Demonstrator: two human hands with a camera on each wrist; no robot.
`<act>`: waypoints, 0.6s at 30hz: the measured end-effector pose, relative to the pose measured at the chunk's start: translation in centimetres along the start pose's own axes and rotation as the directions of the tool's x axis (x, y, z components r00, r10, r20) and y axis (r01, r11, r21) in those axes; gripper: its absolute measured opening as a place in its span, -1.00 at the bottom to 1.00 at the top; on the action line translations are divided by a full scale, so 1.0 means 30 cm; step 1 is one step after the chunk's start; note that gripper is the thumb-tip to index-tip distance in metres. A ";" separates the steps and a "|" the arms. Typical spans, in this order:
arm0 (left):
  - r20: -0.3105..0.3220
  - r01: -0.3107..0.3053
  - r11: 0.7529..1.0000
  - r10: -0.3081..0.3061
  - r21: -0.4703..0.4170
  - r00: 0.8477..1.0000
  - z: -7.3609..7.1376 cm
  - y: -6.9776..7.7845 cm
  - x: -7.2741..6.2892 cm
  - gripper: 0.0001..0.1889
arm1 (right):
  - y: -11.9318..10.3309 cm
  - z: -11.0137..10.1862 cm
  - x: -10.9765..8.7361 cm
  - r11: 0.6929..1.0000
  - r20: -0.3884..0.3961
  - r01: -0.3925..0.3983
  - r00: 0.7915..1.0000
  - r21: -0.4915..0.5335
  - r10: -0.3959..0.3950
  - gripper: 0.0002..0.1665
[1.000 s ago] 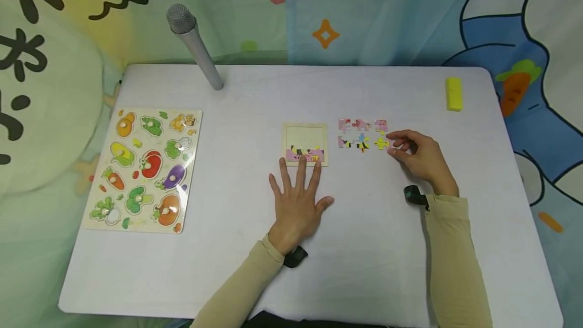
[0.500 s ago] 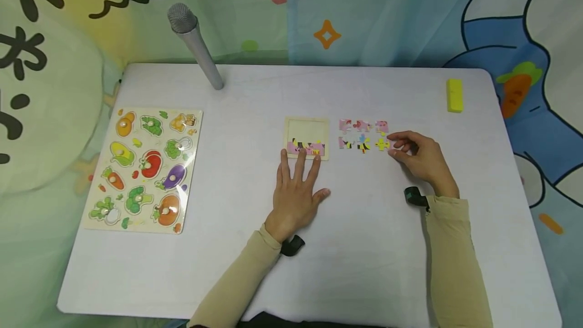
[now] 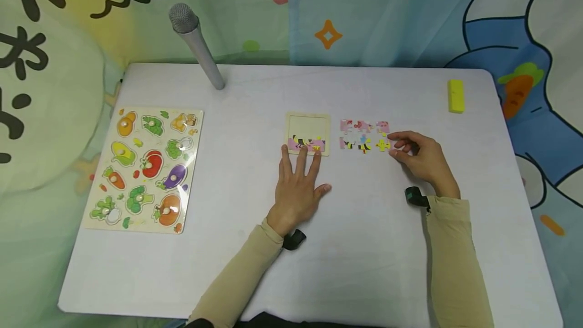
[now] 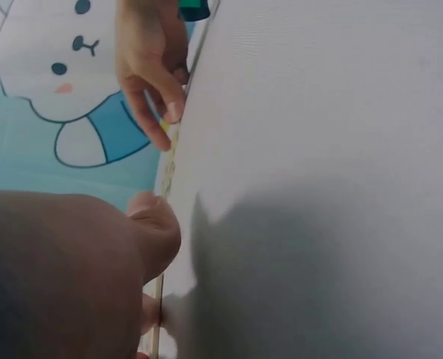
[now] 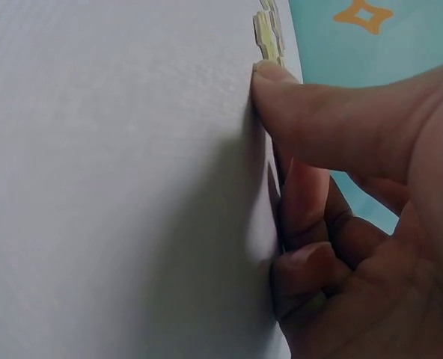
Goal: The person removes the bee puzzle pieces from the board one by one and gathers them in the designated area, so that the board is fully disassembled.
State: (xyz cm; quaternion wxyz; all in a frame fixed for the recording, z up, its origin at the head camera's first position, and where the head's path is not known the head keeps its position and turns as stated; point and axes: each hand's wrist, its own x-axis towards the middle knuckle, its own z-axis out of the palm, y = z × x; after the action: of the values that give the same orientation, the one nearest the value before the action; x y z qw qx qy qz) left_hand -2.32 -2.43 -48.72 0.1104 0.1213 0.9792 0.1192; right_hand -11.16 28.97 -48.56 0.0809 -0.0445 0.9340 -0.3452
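In the head view, my left hand (image 3: 296, 191) lies with fingers spread straight, its fingertips on the lower edge of a small square puzzle frame (image 3: 307, 114). Pink, yellow and black pieces fill the frame's bottom row; the area above is bare board. To its right, several loose jigsaw pieces (image 3: 363, 125) lie in two rows. My right hand (image 3: 419, 158) has its thumb and index finger at the right end of the yellow-and-pink puzzle piece (image 3: 382, 145), pinching it at the table. The right wrist view shows the thumb (image 5: 311, 112) close beside the flat pieces.
A vegetable peg puzzle board (image 3: 141, 171) lies on the left of the white table (image 3: 364, 267). A grey microphone (image 3: 198, 47) stands tilted at the back edge. A yellow block (image 3: 456, 96) sits at the back right. A printed curtain (image 3: 387, 14) hangs behind.
My left hand has slid the puzzle frame away from me and slightly right, level with the loose pieces. My right hand has stayed in place.
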 end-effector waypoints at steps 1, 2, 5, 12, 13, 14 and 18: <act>-0.009 0.004 1.000 -0.004 0.008 1.000 0.003 0.002 -0.001 -0.15 | -0.001 0.000 0.000 1.000 -0.001 0.003 1.000 0.002 -0.003 -0.59; -0.019 0.008 1.000 -0.008 0.016 1.000 0.006 0.005 -0.002 -0.15 | -0.003 0.001 0.000 1.000 -0.003 0.006 1.000 0.005 -0.006 -0.58; -0.034 0.019 0.999 -0.018 0.029 0.999 0.013 0.010 -0.004 -0.16 | -0.009 0.001 0.000 1.000 -0.010 0.025 1.000 0.014 -0.025 -0.56; -0.020 0.015 1.000 -0.014 0.026 1.000 0.017 0.002 -0.008 -0.16 | -0.068 0.018 0.018 0.997 -0.062 0.067 0.996 0.037 -0.065 -0.62; -0.015 0.014 1.000 -0.014 0.024 1.000 0.016 0.000 -0.008 -0.16 | -0.083 0.025 0.025 0.996 -0.064 0.078 0.995 0.047 -0.075 -0.64; -0.011 0.016 1.000 -0.015 0.021 1.000 0.015 -0.003 -0.010 -0.15 | -0.099 0.033 0.034 0.994 -0.065 0.091 0.994 0.055 -0.087 -0.65; 0.001 0.015 1.000 -0.015 0.017 1.000 0.013 -0.011 -0.013 -0.15 | -0.165 0.069 0.068 0.986 -0.050 0.134 0.990 0.098 -0.129 -0.68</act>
State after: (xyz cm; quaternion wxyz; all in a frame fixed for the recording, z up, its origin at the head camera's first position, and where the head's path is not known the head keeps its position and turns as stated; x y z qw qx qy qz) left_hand -1.92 -2.76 -49.10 0.1108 0.1147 0.9811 0.1099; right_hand -12.65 23.61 -47.13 0.0398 -0.0944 0.9119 -0.3974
